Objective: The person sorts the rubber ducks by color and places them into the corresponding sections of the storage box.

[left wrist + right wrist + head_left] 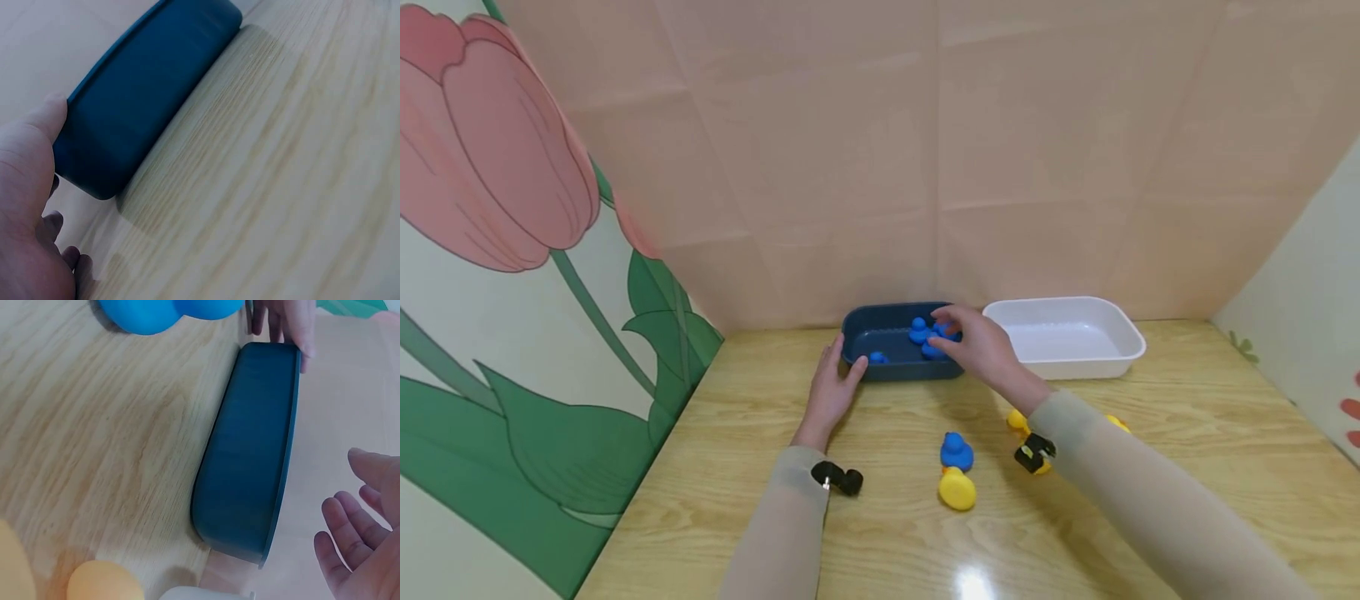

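Observation:
My left hand (833, 392) rests against the left end of a dark blue tray (901, 369), its thumb on the front wall and its fingers along the end. Over the tray's right end hovers my right hand (988, 346), fingers apart; in the right wrist view nothing lies between the fingers (344, 528). Several blue toy ducks (918, 331) sit in the tray, most toward its right side, partly covered by that hand. One more blue duck (957, 452) stands on the table, touching a yellow duck (957, 490) in front of it.
A white tray (1063, 368) stands right of the dark one, near the back wall. More yellow ducks (1017, 421) lie below the right forearm, partly hidden by it. Behind both trays hangs a pinkish sheet (842, 167). The wooden table (715, 467) runs to walls on both sides.

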